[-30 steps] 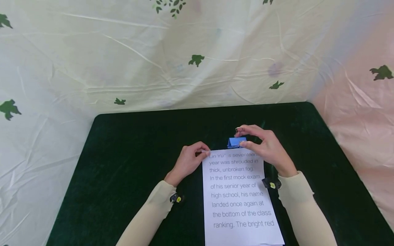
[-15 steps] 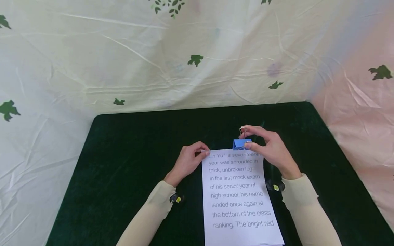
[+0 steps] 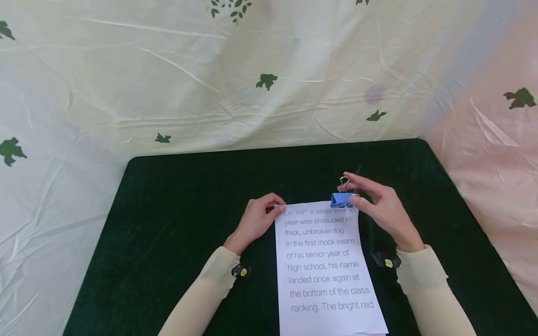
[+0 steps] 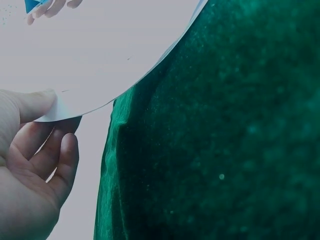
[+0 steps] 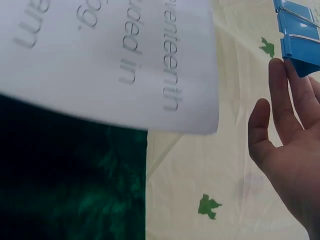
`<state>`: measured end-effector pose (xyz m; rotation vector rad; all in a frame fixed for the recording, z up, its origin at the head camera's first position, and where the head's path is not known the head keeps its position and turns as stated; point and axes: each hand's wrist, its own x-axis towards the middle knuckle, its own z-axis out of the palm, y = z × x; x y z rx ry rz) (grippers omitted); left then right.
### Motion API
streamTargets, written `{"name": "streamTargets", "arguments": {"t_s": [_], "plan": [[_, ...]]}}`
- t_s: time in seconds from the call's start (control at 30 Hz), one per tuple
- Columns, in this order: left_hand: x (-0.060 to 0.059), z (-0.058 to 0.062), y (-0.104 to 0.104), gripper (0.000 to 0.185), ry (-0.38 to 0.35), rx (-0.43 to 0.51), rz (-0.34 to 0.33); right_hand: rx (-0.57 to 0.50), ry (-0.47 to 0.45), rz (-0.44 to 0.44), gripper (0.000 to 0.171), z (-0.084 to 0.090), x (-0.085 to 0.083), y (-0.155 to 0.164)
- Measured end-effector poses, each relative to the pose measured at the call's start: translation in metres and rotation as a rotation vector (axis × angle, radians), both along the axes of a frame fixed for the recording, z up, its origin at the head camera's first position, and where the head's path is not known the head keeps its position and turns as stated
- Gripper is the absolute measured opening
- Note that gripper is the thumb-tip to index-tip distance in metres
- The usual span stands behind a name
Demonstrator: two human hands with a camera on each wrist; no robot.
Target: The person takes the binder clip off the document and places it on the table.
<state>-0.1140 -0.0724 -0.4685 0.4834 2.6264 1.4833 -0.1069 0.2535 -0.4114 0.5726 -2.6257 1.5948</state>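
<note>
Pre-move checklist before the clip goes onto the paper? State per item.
1. Left hand pinches the paper at its top left corner: ok.
2. Right hand holds the blue clip by thumb and finger: ok.
3. Clip sits at the paper's top edge, near the right corner: ok.
4. Clip mouth open wide enough to take the sheet: cannot tell.
5. Clip already biting the paper: cannot tell from the head view; in the right wrist view it looks apart.
6. Paper lies on the dark green table, text facing up: ok.
</note>
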Motion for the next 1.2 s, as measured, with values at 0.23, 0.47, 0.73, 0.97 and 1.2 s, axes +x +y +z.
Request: {"name": "streamTargets", "arguments": {"t_s": [0.23, 0.47, 0.73, 0.97, 1.2], "plan": [[0.0, -0.001, 0.001, 0.011, 0.003, 0.005, -0.003, 0.003, 0.013, -0.023, 0.053, -0.004, 0.006, 0.015], [-0.001, -0.001, 0.001, 0.01, 0.012, 0.0, -0.002, 0.045, -0.018, -0.059, 0.052, -0.003, 0.012, 0.03], [-0.001, 0.0, 0.001, 0.011, -0.001, -0.003, 0.005, 0.027, -0.021, -0.075, 0.052, -0.013, 0.02, 0.048], [0.0, 0.0, 0.001, 0.011, 0.008, -0.001, 0.007, 0.091, -0.06, -0.122, 0.049, -0.018, 0.027, 0.062], [0.0, 0.003, 0.001, 0.011, 0.004, -0.002, 0.009, 0.142, -0.092, -0.119, 0.048, -0.025, 0.03, 0.074]]}}
